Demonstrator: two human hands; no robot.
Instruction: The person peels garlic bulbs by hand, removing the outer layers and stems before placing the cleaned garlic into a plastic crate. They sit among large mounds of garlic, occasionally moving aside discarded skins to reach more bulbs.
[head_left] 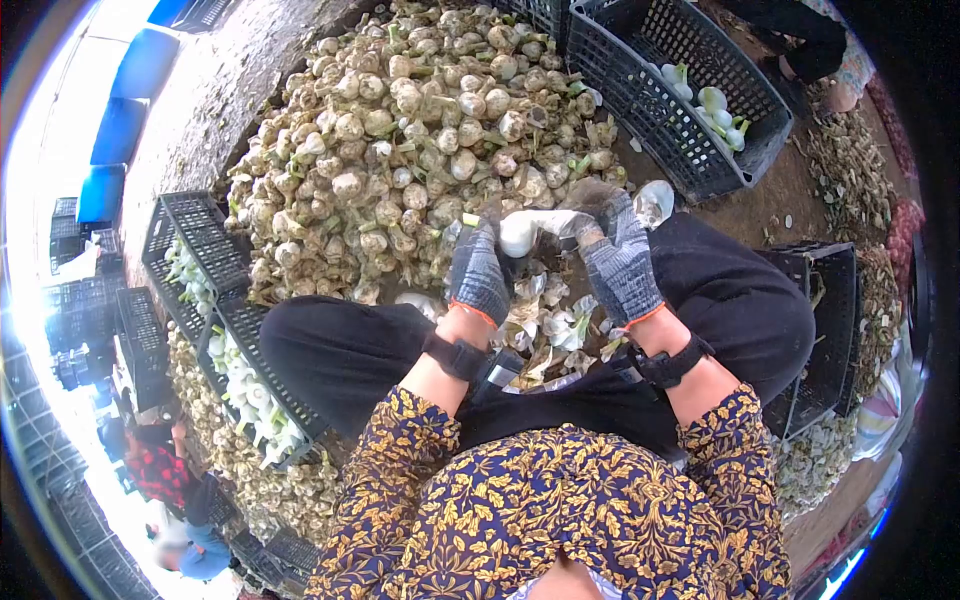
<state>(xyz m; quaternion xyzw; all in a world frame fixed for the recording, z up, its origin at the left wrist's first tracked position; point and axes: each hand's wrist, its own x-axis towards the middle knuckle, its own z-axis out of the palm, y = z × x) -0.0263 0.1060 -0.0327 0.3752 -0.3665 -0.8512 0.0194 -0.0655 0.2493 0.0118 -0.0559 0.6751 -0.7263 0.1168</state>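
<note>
My left hand, in a grey knit work glove with an orange cuff, is closed around a white garlic bulb. A short cut green stem pokes out past the glove's fingers. My right hand, gloved the same way, has its fingers pinched on a pale strip of garlic skin that stretches across from the bulb. Beyond both hands lies a large heap of unpeeled, soil-stained garlic. Loose papery skins litter the ground between my legs, below the hands.
A black plastic crate at the upper right holds several cleaned bulbs. Two more crates with cleaned garlic stand on the left, one of them a long crate. Another dark crate is beside my right knee. Other people sit at the edges.
</note>
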